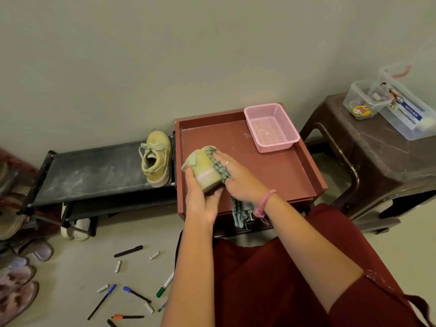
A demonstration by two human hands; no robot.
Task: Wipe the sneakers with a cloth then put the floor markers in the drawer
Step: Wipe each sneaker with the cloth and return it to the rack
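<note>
head view: my left hand (pixel 200 199) grips a sneaker (pixel 205 169) over the red worktop (pixel 271 166); my right hand (pixel 238 178) presses the cloth (pixel 218 164) flat against it. wiping step; markers (pixel 128 251) wait on the near floor.

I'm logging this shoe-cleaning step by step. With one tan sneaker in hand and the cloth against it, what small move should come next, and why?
Probably draw the right hand with the grey-green knobbly cloth along the side of the held tan suede sneaker. The left hand grips that sneaker from below over the red-brown tray table, and the cloth lies flat against it. The second tan sneaker waits on the black rack.
</note>
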